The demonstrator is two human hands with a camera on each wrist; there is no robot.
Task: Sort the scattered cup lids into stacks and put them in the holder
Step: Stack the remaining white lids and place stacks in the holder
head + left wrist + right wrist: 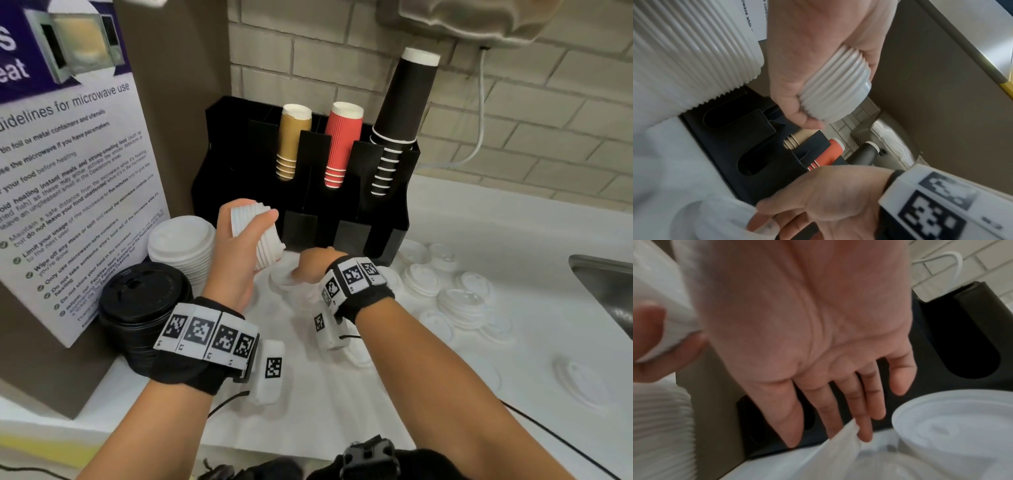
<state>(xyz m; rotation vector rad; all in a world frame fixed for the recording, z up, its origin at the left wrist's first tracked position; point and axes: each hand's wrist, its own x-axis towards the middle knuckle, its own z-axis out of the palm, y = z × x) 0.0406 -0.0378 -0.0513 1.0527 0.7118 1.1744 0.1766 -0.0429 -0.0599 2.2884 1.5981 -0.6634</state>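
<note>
Left hand (236, 253) clamped round a tilted stack of white lids (257, 236), held just near of the black holder (387, 236); right hand (315, 267), fingers straight and apart, reached down to loose lids (460, 301) on the table (513, 219). Risk, as judged: the tilted stack could fan and slip, since only its sides were gripped.

poster (68, 171), left of frame: "guidelines for microwave use" heading, partly cut | bullets legible in part: "Wipe off any mess or spill", "do not leave your food unattended" | wristbands: square coded markers only
</note>
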